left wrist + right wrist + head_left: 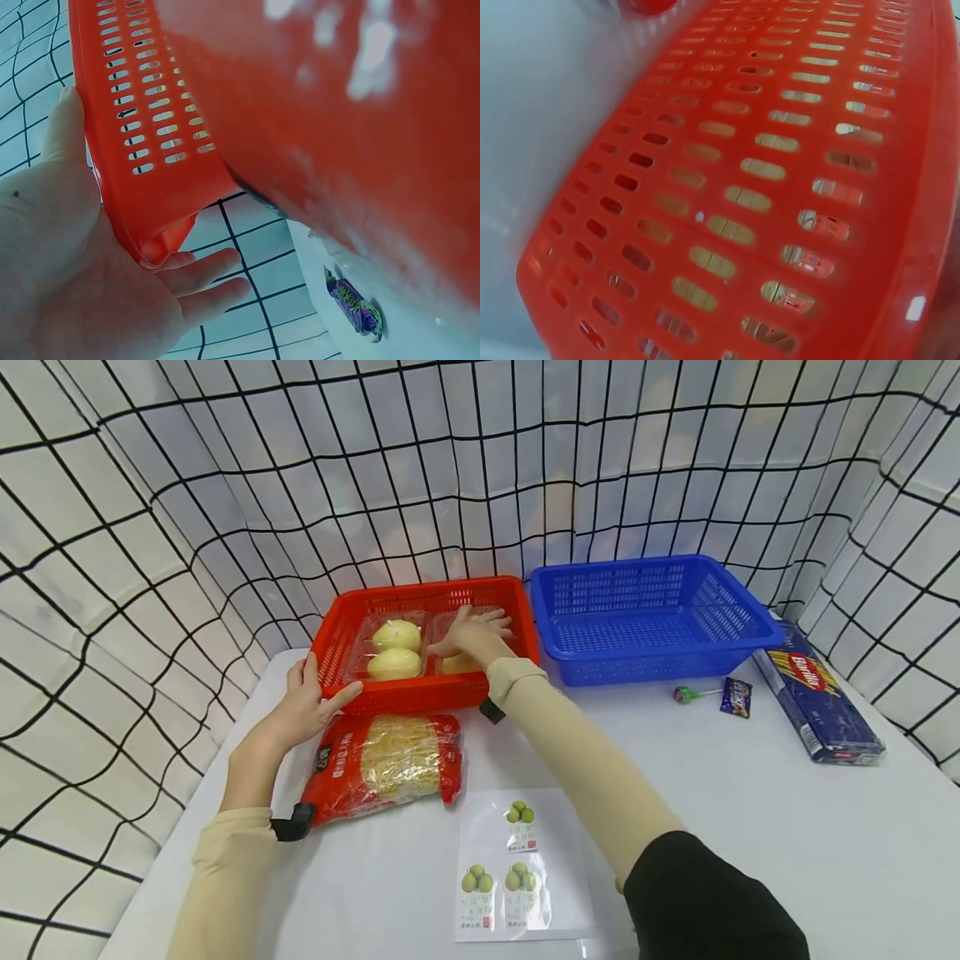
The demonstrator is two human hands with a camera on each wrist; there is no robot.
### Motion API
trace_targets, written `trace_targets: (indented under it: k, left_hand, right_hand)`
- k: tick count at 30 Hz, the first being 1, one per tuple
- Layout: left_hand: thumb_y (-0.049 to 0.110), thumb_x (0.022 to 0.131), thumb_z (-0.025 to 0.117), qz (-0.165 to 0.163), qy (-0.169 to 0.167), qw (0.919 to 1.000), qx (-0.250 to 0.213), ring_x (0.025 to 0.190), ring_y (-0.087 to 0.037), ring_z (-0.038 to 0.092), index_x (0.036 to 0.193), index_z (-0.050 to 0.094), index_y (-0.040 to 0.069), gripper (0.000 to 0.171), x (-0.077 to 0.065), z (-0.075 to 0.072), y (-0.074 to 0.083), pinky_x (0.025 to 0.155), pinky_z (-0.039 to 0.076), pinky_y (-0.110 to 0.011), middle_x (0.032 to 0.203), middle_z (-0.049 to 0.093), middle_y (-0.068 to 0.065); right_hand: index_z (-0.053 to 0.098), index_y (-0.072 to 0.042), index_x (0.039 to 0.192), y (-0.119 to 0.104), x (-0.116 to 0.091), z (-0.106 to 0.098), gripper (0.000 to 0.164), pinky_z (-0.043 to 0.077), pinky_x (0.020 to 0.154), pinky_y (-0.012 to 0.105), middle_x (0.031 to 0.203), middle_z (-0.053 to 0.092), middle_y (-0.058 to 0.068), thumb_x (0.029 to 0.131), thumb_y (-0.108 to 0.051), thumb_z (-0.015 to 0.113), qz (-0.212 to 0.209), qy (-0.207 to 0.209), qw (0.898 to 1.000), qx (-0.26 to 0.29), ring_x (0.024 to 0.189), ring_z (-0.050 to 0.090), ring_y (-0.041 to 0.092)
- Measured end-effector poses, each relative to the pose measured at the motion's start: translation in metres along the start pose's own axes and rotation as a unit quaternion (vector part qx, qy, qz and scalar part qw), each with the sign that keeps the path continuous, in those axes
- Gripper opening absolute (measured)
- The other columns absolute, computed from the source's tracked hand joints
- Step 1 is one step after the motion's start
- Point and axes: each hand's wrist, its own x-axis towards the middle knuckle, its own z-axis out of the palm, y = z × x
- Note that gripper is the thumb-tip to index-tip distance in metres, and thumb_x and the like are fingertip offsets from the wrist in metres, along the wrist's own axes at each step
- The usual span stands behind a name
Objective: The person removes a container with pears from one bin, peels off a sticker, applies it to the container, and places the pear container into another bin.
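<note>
A red basket [420,695] stands at the back of the white table and holds a clear plastic pack of yellow fruit [396,649]. My left hand [307,706] cups the basket's front left corner, thumb along the front wall and fingers fairly straight. In the left wrist view, the palm [67,255] lies against that corner of the red basket [150,112]. My right hand [472,631] reaches into the basket with fingers spread flat on the right half of the pack. The right wrist view shows only the slotted wall of the red basket [765,187], not the hand.
An empty blue basket [652,618] stands right of the red one. A red pack of noodles [382,764] lies before the red basket, with a sheet of fruit labels [517,860] nearer me. To the right lie a lollipop [686,695], a small candy [737,697] and a blue Barilla box [817,693]. Netting surrounds the table.
</note>
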Motion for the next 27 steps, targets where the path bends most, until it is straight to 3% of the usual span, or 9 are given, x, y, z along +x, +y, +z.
trace_targets:
  k: [7, 13, 22, 27]
  left_hand:
    - [0.069, 0.099, 0.044, -0.001, -0.003, 1.0, 0.004, 0.15, -0.061, 0.011, 0.155, -0.029, -0.003, 0.117, -0.002, -0.004, 0.004, 0.117, 0.025, -0.074, 0.164, -0.023, -0.035]
    - [0.069, 0.099, 0.044, -0.001, -0.001, 1.0, 0.004, 0.151, -0.061, 0.009, 0.156, -0.029, -0.002, 0.117, -0.001, -0.002, 0.004, 0.12, 0.021, -0.073, 0.164, -0.024, -0.034]
    - [0.07, 0.099, 0.044, -0.001, -0.006, 1.0, 0.002, 0.15, -0.061, 0.012, 0.156, -0.029, -0.001, 0.117, -0.001, 0.0, 0.004, 0.119, 0.022, -0.073, 0.164, -0.024, -0.033]
    - [0.071, 0.099, 0.043, -0.005, -0.004, 1.0, 0.008, 0.149, -0.062, 0.014, 0.156, -0.029, -0.001, 0.117, -0.001, 0.0, 0.003, 0.119, 0.022, -0.074, 0.164, -0.023, -0.034]
  right_hand:
    - [-0.019, -0.026, 0.163, 0.002, -0.001, 0.003, 0.119, 0.008, 0.131, 0.06, 0.171, -0.021, 0.022, 0.088, -0.072, 0.06, -0.019, -0.01, 0.999, 0.034, 0.161, -0.015, 0.04]
    - [-0.011, -0.026, 0.166, 0.006, 0.0, 0.007, 0.112, 0.014, 0.132, 0.053, 0.173, 0.0, 0.02, 0.09, -0.067, 0.061, -0.013, 0.027, 0.999, 0.022, 0.162, 0.005, 0.037]
    - [0.002, -0.023, 0.166, 0.019, 0.002, 0.01, 0.107, 0.011, 0.13, 0.063, 0.17, 0.0, 0.025, 0.09, -0.062, 0.065, -0.069, 0.039, 0.994, 0.069, 0.16, 0.007, 0.045]
    - [0.001, -0.026, 0.166, 0.019, 0.022, 0.016, 0.114, 0.013, 0.128, 0.066, 0.171, 0.004, 0.024, 0.084, -0.067, 0.07, -0.082, 0.054, 0.993, 0.072, 0.159, 0.01, 0.044]
